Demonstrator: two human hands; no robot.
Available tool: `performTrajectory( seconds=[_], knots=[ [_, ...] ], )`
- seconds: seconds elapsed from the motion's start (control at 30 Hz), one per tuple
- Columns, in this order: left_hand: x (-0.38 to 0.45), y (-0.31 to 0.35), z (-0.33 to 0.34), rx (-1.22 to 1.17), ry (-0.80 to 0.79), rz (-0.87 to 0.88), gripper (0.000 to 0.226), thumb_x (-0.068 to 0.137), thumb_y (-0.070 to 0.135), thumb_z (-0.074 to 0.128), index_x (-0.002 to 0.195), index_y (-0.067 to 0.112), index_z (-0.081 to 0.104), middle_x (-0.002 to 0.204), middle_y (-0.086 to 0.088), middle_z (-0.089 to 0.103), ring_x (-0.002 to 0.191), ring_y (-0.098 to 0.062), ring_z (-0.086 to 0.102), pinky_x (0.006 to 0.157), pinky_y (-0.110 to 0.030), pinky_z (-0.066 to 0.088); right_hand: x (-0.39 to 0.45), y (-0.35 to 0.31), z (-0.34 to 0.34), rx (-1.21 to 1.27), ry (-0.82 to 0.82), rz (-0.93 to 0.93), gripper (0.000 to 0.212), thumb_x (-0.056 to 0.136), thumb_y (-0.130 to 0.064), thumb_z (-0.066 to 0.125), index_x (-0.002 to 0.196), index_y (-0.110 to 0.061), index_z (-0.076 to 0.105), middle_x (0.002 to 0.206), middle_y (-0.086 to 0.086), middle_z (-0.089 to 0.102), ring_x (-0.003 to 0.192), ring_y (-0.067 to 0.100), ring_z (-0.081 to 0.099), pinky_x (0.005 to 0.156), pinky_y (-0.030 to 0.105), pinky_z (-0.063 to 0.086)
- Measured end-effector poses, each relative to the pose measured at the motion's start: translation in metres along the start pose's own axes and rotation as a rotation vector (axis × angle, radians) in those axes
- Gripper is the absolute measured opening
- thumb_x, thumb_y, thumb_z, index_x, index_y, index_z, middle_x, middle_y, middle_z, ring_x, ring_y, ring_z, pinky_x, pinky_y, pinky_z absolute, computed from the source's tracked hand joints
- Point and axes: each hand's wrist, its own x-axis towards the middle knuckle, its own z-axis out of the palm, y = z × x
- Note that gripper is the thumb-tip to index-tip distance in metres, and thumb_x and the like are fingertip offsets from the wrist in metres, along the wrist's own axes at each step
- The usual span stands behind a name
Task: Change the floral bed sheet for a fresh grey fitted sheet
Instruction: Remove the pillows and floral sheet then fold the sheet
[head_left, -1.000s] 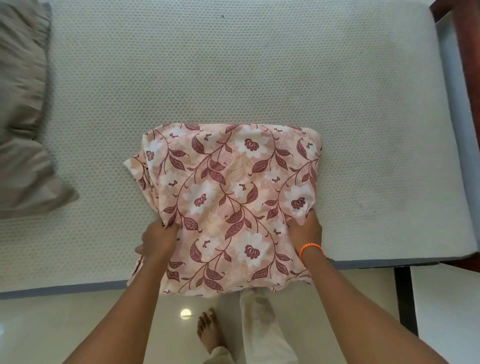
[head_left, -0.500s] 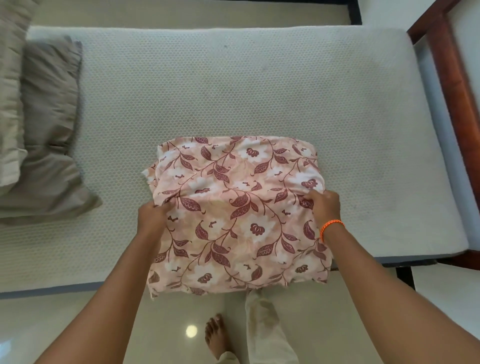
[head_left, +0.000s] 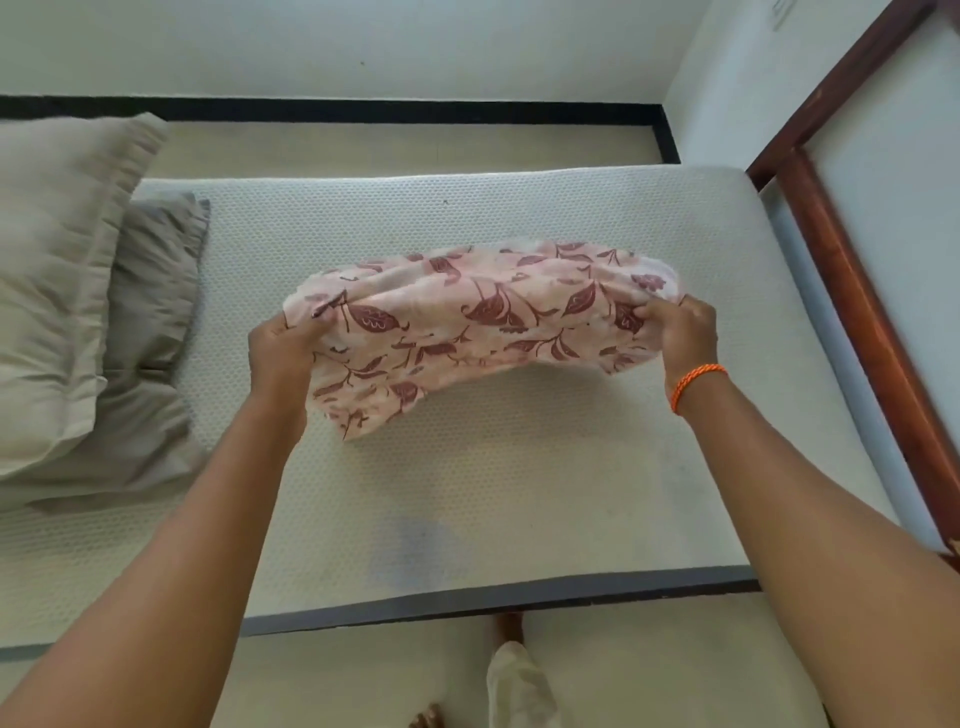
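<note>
While both arms reach out over the bed, the folded floral sheet (head_left: 467, 332) hangs between them above the bare mattress (head_left: 519, 467). Left hand (head_left: 278, 345) grips its left end, fingers curled into the cloth; right hand (head_left: 680, 332) pinches the right end, orange band (head_left: 696, 387) on that wrist. No readable writing or labels anywhere. Sheet is motion-blurred, its underside hidden. Two grey pillows (head_left: 78, 291) at left, cut off by the frame edge. Wooden bed frame (head_left: 857, 291) at right, partly out of view.
</note>
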Motion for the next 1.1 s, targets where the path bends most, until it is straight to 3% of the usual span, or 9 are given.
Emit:
performTrajectory(
  seconds=[0.1, 0.2, 0.33, 0.47, 0.6, 0.67, 0.77, 0.87, 1.1],
  knots=[
    [-0.012, -0.055, -0.018, 0.124, 0.044, -0.038, 0.023, 0.087, 0.031, 0.078, 0.105, 0.017, 0.080, 0.101, -0.002, 0.080, 0.108, -0.025, 0.073, 0.100, -0.039, 0.053, -0.011, 0.053, -0.017, -0.066, 0.006, 0.030, 0.021, 0.078, 0.009, 0.066, 0.079, -0.011, 0.072, 0.079, 0.001, 0.067, 0.069, 0.006, 0.063, 0.060, 0.017, 0.049],
    [-0.028, -0.140, -0.040, 0.403, 0.146, -0.288, 0.052, 0.066, 0.068, 0.070, 0.097, 0.026, 0.077, 0.118, -0.012, 0.069, 0.118, -0.041, 0.058, 0.098, -0.045, 0.035, -0.023, 0.131, -0.036, -0.193, -0.051, 0.182, 0.030, 0.081, 0.009, 0.067, 0.103, -0.009, 0.077, 0.096, 0.003, 0.073, 0.085, 0.014, 0.065, 0.064, 0.013, 0.050],
    [-0.058, -0.236, -0.070, 0.745, 0.032, -0.629, 0.063, 0.067, 0.070, 0.065, 0.111, 0.025, 0.072, 0.126, -0.017, 0.064, 0.121, -0.042, 0.052, 0.105, -0.050, 0.037, -0.046, 0.230, -0.060, -0.426, -0.152, 0.394, 0.031, 0.083, 0.002, 0.074, 0.114, -0.005, 0.076, 0.103, 0.009, 0.074, 0.101, 0.028, 0.068, 0.077, 0.027, 0.049],
    [-0.064, -0.266, -0.079, 0.593, -0.003, -0.648, 0.037, 0.076, 0.048, 0.078, 0.109, 0.032, 0.071, 0.128, -0.008, 0.067, 0.130, -0.038, 0.052, 0.112, -0.055, 0.043, -0.052, 0.261, -0.057, -0.391, -0.101, 0.479, 0.006, 0.088, -0.003, 0.072, 0.093, -0.007, 0.071, 0.088, 0.007, 0.069, 0.091, 0.028, 0.064, 0.070, 0.029, 0.045],
    [-0.033, -0.255, -0.061, 0.371, 0.056, -0.542, 0.052, 0.070, 0.043, 0.083, 0.116, 0.021, 0.073, 0.119, -0.005, 0.074, 0.114, -0.029, 0.065, 0.092, -0.043, 0.050, -0.025, 0.251, -0.045, -0.213, -0.013, 0.444, 0.008, 0.084, -0.017, 0.066, 0.077, -0.021, 0.065, 0.069, -0.007, 0.062, 0.070, 0.020, 0.056, 0.060, 0.030, 0.042],
    [-0.006, -0.246, -0.051, 0.237, 0.097, -0.495, 0.046, 0.083, 0.037, 0.082, 0.125, 0.021, 0.071, 0.118, -0.003, 0.076, 0.108, -0.026, 0.071, 0.086, -0.040, 0.053, -0.006, 0.243, -0.040, -0.129, 0.034, 0.406, 0.011, 0.079, -0.031, 0.070, 0.084, -0.021, 0.070, 0.081, -0.004, 0.071, 0.078, 0.022, 0.063, 0.071, 0.034, 0.051],
    [0.033, -0.236, -0.037, 0.156, 0.109, -0.500, 0.069, 0.072, 0.056, 0.088, 0.131, 0.026, 0.068, 0.121, -0.002, 0.077, 0.110, -0.028, 0.073, 0.093, -0.051, 0.059, 0.025, 0.237, -0.030, -0.133, 0.023, 0.379, 0.035, 0.084, -0.038, 0.076, 0.105, -0.012, 0.069, 0.108, 0.008, 0.075, 0.094, 0.024, 0.071, 0.088, 0.039, 0.056],
    [0.063, -0.237, -0.024, 0.169, 0.114, -0.557, 0.061, 0.080, 0.048, 0.086, 0.130, 0.019, 0.068, 0.117, -0.004, 0.078, 0.106, -0.029, 0.074, 0.095, -0.053, 0.060, 0.048, 0.235, -0.019, -0.160, -0.021, 0.394, 0.049, 0.079, -0.047, 0.082, 0.114, -0.016, 0.070, 0.111, 0.008, 0.077, 0.100, 0.026, 0.075, 0.092, 0.044, 0.061],
    [0.072, -0.233, -0.022, -0.178, 0.056, -0.485, 0.034, 0.103, 0.005, 0.058, 0.135, 0.008, 0.068, 0.129, -0.010, 0.074, 0.124, -0.024, 0.070, 0.106, -0.039, 0.055, 0.074, 0.227, -0.001, 0.039, -0.041, 0.346, 0.031, 0.088, -0.016, 0.080, 0.114, 0.000, 0.076, 0.109, 0.016, 0.077, 0.109, 0.040, 0.072, 0.098, 0.052, 0.059]
  ],
)
